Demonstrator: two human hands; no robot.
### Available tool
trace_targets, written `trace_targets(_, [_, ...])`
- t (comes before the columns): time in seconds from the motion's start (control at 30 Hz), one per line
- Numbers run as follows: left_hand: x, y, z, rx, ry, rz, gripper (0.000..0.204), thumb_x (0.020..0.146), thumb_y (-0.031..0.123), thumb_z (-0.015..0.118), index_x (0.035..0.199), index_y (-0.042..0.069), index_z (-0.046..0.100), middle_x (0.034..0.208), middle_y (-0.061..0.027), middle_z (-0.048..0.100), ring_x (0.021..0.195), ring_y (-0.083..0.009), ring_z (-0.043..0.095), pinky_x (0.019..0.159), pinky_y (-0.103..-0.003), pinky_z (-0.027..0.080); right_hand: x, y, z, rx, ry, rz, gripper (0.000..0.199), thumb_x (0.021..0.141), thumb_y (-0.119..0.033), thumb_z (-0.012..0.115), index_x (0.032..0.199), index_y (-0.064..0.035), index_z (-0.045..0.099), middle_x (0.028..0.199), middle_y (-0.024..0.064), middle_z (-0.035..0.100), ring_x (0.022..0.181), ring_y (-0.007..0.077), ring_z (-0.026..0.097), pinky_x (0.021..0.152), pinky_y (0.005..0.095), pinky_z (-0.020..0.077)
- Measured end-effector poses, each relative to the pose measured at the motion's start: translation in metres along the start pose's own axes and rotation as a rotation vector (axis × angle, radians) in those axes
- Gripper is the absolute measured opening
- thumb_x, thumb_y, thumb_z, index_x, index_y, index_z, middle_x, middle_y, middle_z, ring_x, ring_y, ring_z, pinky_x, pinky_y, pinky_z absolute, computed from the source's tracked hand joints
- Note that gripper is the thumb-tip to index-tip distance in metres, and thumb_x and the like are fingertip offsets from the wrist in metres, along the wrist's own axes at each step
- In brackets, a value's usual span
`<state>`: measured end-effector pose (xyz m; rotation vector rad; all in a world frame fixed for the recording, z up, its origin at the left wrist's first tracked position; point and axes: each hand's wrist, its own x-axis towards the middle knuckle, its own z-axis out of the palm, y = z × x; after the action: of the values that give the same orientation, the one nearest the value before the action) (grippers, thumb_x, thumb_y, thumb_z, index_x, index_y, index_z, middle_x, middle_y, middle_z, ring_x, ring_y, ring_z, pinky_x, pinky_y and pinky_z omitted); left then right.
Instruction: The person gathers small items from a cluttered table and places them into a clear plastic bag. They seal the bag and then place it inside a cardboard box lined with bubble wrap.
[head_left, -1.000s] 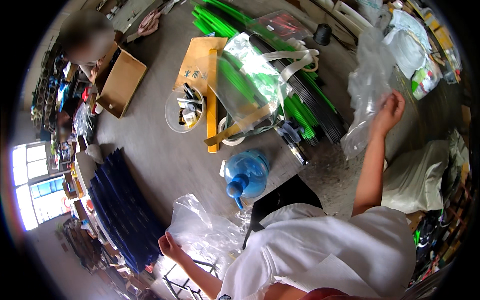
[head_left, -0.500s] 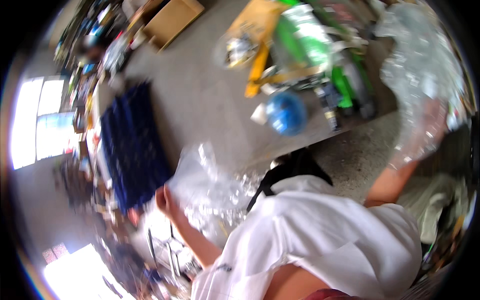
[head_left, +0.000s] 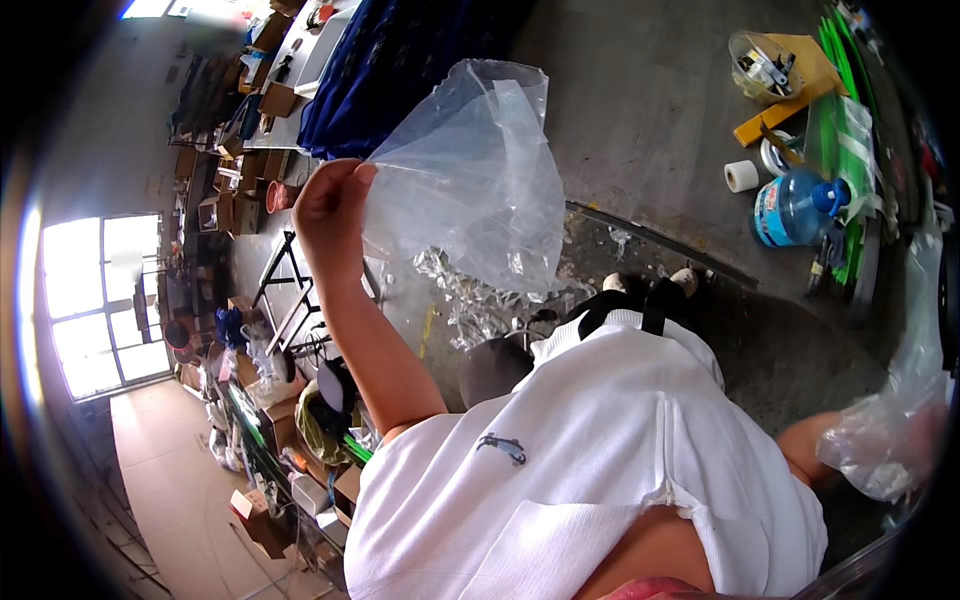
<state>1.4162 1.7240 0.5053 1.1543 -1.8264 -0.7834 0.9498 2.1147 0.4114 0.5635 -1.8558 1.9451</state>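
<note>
My left hand (head_left: 335, 205) is raised left of the middle, thumb and fingers pinched on the edge of a clear plastic bag (head_left: 480, 170). The bag fans out to the right of the fingers, see-through, with a whiter strip along one side. At the far right rim, my right hand (head_left: 925, 435) shows faintly behind crumpled clear plastic film (head_left: 875, 450). The film covers its fingers, so their pose is hidden. More of this film runs up along the right rim.
A dark blue cloth (head_left: 400, 60) lies at the top. A grey table (head_left: 640, 110) bears a water jug (head_left: 790, 205), a white roll (head_left: 740, 177), a tub of small parts (head_left: 765, 70) and green strips (head_left: 855, 240). Scrap film (head_left: 480, 300) litters the floor. Boxes (head_left: 235, 210) crowd the left.
My view has swung, bringing the blue cloth to the top and the jug to the right. My left hand has risen with the bag, now spread wider. My right hand is lower, nearer the rim.
</note>
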Motion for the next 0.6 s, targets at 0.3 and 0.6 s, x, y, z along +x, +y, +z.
trace_targets(0.3, [-0.034,-0.027,-0.02,-0.01,-0.024,0.033,0.007,0.078,0.004,0.068,0.081,0.0,0.063,0.067,0.0057,0.053,0.06,-0.0004,0.041,0.054,-0.015,0.031,-0.057,-0.091,0.178,0.614,-0.409,-0.013,0.025,0.086,-0.007,0.042,0.103,0.0058,0.056,0.1,0.0149,0.058,0.086,0.0202,0.057,0.08,0.0302,0.0466])
trace_targets(0.6, [-0.091,-0.12,-0.04,-0.056,-0.027,-0.273,0.009,0.083,0.008,0.065,0.083,0.002,0.059,0.065,0.0072,0.048,0.057,-0.0001,0.037,0.05,-0.017,0.027,-0.117,-0.063,0.264,0.033,-0.68,-0.123,0.033,0.074,0.005,0.064,0.106,0.0013,0.056,0.099,0.0084,0.06,0.089,0.0139,0.057,0.079,0.0273,0.0471])
